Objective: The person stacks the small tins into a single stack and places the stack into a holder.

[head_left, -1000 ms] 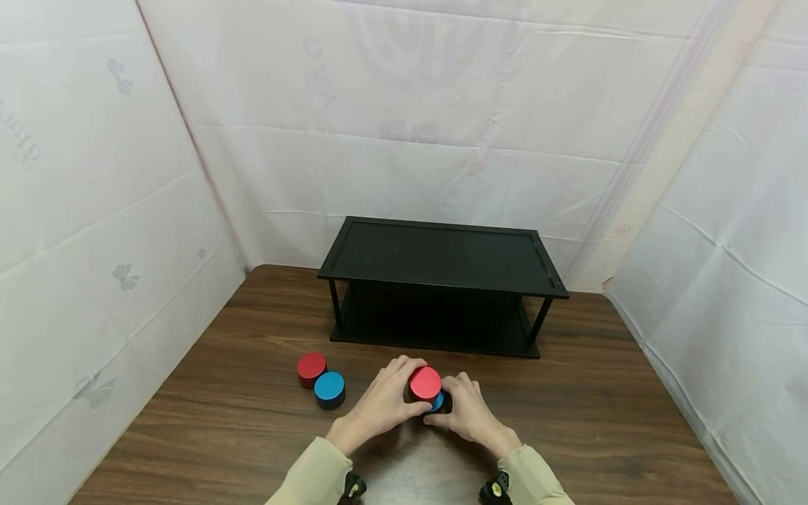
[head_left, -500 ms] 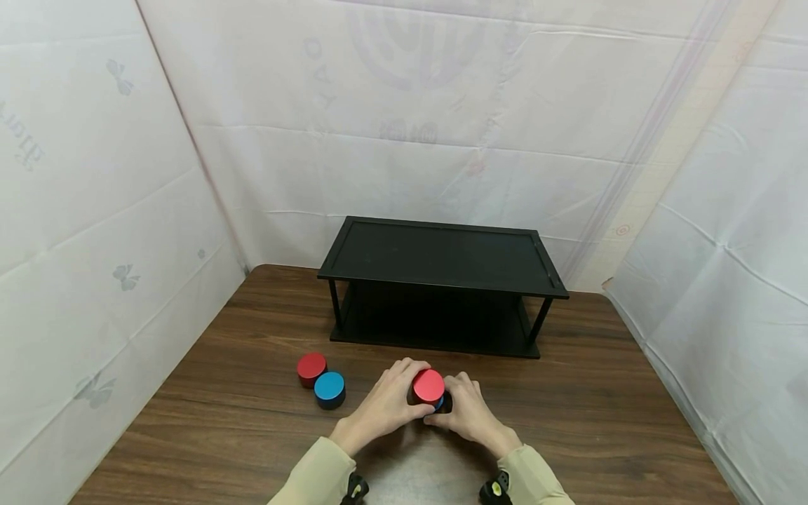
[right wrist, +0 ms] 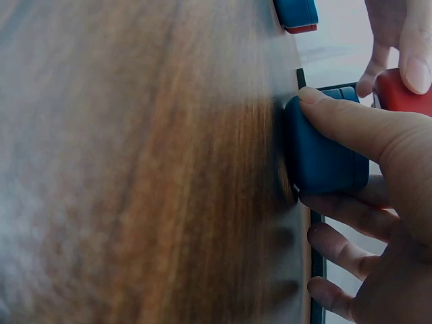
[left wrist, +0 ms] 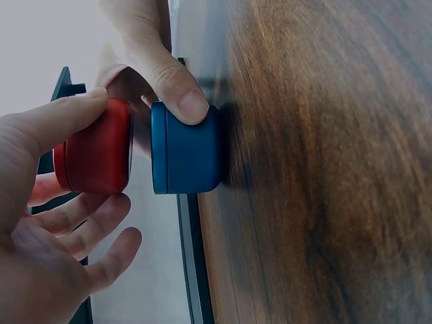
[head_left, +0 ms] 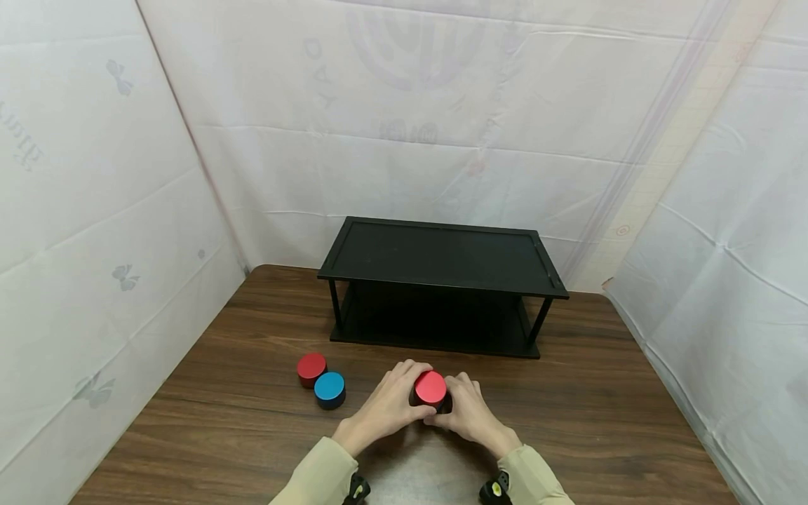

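My left hand [head_left: 386,405] holds a small round red tin [head_left: 431,387] between thumb and fingers, right above a matching blue tin [left wrist: 185,150]. In the left wrist view a narrow gap separates the two tins. The blue tin stands on the table, and my right hand [head_left: 468,415] grips it with thumb and fingers around its sides. From the head view the red tin covers it. A second red tin [head_left: 312,369] and a second blue tin [head_left: 330,389] stand close together on the table, left of my hands.
A black two-level rack [head_left: 442,256] stands behind my hands, with an upper shelf on thin posts over a lower one. The brown wooden table [head_left: 208,421] is bounded by white sheets [head_left: 404,140] at the back and both sides.
My left hand has shifted slightly right and toward me with the red tin, which now hides the blue tin under it. My right hand and the other tins stay put.
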Motion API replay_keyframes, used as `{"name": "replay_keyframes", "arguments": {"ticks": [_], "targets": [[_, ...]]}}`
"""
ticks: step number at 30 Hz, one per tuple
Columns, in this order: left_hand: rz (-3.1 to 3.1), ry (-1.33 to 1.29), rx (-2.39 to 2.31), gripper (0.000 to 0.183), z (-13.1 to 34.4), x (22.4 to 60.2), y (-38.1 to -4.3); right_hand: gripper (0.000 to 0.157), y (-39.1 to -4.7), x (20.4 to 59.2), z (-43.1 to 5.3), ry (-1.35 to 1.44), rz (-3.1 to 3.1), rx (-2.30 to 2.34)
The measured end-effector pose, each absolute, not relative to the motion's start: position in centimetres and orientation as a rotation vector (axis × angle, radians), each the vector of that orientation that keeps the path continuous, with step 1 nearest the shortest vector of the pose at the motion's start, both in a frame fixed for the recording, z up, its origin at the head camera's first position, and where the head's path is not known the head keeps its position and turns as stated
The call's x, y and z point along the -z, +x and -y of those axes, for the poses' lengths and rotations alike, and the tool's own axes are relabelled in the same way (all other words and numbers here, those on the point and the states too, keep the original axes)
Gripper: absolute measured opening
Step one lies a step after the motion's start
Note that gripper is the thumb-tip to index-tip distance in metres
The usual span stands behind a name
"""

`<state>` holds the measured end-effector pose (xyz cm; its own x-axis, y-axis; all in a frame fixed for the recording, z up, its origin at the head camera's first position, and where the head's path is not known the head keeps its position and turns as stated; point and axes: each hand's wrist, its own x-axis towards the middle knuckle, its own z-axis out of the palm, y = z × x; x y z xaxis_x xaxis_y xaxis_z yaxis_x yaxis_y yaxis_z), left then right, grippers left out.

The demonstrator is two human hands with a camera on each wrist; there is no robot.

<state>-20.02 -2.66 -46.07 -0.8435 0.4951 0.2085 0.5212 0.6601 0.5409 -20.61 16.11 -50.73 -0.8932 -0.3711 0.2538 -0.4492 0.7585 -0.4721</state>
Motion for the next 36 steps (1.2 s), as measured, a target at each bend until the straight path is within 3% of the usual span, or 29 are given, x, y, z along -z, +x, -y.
{"name": "replay_keyframes", "arguments": {"ticks": [36], "targets": [[2.837,-0.85,0.946,0.062,2.55,46.81,-20.42,0.053,-20.77,50.61,-16.17,0.66,2.831,-0.809]]}}
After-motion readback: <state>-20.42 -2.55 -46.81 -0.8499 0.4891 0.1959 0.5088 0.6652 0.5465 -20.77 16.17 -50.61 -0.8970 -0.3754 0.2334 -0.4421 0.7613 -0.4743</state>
